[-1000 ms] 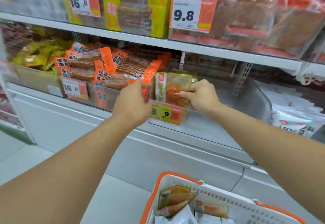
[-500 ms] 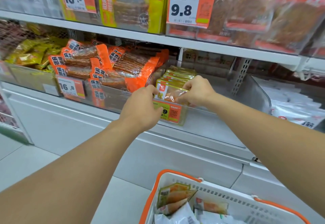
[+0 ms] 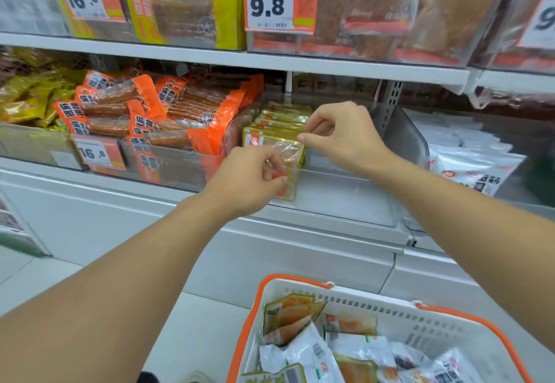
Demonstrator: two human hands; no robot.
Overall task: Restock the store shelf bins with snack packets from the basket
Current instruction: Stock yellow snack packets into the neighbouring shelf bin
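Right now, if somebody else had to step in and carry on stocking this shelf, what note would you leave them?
Left hand: fingers curled at the front packet of the green-edged row, over the bin's front wall.
Right hand: pinching that packet's top right corner.
Done: a row of these packets stands in the clear bin.
Left: the bin's right side looks unfilled; more packets, green-edged and white, lie in the basket below.

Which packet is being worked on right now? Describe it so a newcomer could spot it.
Find the clear bin on the middle shelf, right of the orange-packet bin. A row of green-edged packets stands at its left side. The front packet is the one: see-through, orange filling, with the left hand and right hand on it.
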